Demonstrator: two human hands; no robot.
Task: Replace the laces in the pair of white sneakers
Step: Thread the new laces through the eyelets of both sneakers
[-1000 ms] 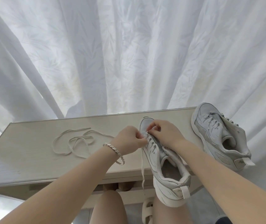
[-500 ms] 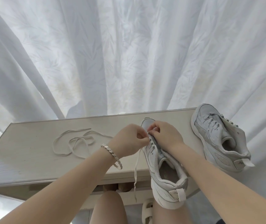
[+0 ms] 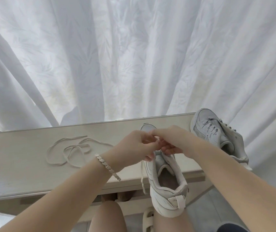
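Across the lower half of the view runs a pale wood-grain table [image 3: 25,164], narrow front to back, with a white leaf-patterned curtain [image 3: 134,56] hanging in folds straight behind its far edge (daylight glows through the cloth). At 9 o'clock from the hands a loose lace [image 3: 73,147] lies in flat loops on the tabletop, well apart from both shoes. The sneaker [image 3: 165,190] being worked on points its toe to 12 o'clock. Its toe lies on the table, its heel overhangs the near edge above the person's thigh, and its opening faces up. At 2 o'clock the second sneaker [image 3: 217,136] sits on the table's far right corner, laced, its heel hanging past the right edge.

The left hand [image 3: 134,146], with a bracelet [image 3: 105,166] on its wrist, is closed in a pinch over the sneaker's eyelets on the lace [image 3: 142,176]. The free end of the lace dangles at 6 o'clock past the table's near edge. The right hand [image 3: 172,139] meets it fingertip to fingertip, its fingers curled onto the sneaker's upper. Whether they also nip the lace is hidden.

Bare tabletop lies between the loose lace and the hands, and more to 8 o'clock. Below the near edge are the person's knees, a pale slipper [image 3: 148,220] and grey floor [image 3: 206,206] at 5 o'clock.
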